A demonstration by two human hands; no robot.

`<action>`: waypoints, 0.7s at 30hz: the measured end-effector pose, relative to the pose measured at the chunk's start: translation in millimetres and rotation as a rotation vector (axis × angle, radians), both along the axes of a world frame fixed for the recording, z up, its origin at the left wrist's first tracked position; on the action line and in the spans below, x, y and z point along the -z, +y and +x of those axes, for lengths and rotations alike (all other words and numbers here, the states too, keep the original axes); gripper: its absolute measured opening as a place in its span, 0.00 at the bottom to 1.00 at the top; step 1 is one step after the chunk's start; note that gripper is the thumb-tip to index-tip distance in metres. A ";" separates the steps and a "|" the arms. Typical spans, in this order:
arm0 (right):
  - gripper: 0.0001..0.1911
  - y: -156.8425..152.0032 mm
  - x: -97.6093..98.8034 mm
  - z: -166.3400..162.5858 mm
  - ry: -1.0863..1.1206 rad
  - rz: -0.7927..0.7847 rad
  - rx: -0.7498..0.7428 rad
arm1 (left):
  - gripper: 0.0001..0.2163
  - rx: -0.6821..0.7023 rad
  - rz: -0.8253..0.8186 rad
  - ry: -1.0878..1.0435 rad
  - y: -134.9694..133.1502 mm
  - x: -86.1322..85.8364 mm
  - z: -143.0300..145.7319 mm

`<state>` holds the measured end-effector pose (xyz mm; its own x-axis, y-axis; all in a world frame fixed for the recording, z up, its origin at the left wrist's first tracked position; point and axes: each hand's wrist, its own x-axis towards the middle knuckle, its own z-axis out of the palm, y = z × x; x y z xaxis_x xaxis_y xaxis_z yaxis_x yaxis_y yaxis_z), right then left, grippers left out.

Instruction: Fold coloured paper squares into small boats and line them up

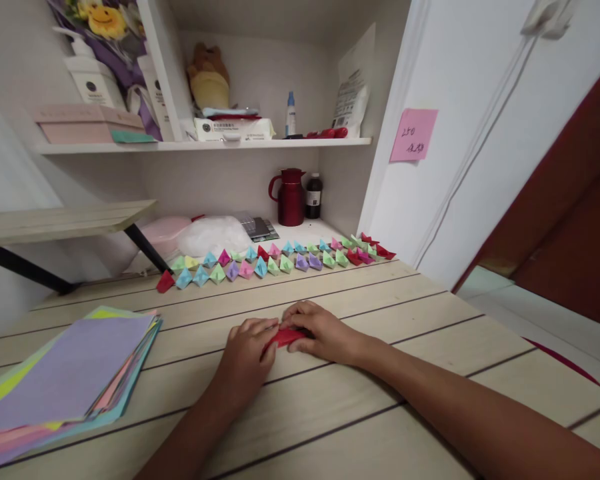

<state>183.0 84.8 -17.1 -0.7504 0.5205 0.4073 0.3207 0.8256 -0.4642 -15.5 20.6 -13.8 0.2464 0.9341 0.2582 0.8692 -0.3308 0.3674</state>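
A small piece of folded red paper (286, 338) lies low over the middle of the wooden table (360, 413), between my two hands. My left hand (249, 353) grips its left end, thumb toward me and fingers on the far side. On the right end, my right hand (325, 331) closes with its thumb at the near edge and its fingers curled over the far edge. Both hands hide much of the paper, so its full shape cannot be made out.
Several folded paper boats (261, 267) in many colours stand in rows along the table's back. At left lies a stack of coloured paper (75, 373), near a raised wooden shelf (65, 220) on black legs. Behind are a red jug (291, 200) and a dark bottle (313, 197).
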 end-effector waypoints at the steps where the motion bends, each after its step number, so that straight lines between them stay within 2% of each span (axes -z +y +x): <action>1: 0.17 0.1 0.1 0.3 -0.004 0.017 -0.002 | 0.19 0.004 -0.001 -0.003 0.2 -0.2 0.1; 6: 0.13 -0.9 5.0 -1.1 -0.024 0.114 0.050 | 0.17 0.011 0.010 -0.049 1.5 2.3 -0.5; 11: 0.12 -1.6 4.4 -2.5 -0.017 0.101 0.067 | 0.16 0.008 0.023 -0.065 2.5 5.8 -2.3; 21: 0.09 -10.1 -1.1 -6.2 -0.036 0.103 0.144 | 0.15 0.012 -0.018 -0.124 0.6 0.0 -1.4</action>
<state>176.8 74.7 -16.0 -0.6863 0.5805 0.4382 0.4538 0.8126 -0.3656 -16.8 21.2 -13.8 0.2252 0.9359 0.2708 0.8129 -0.3337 0.4773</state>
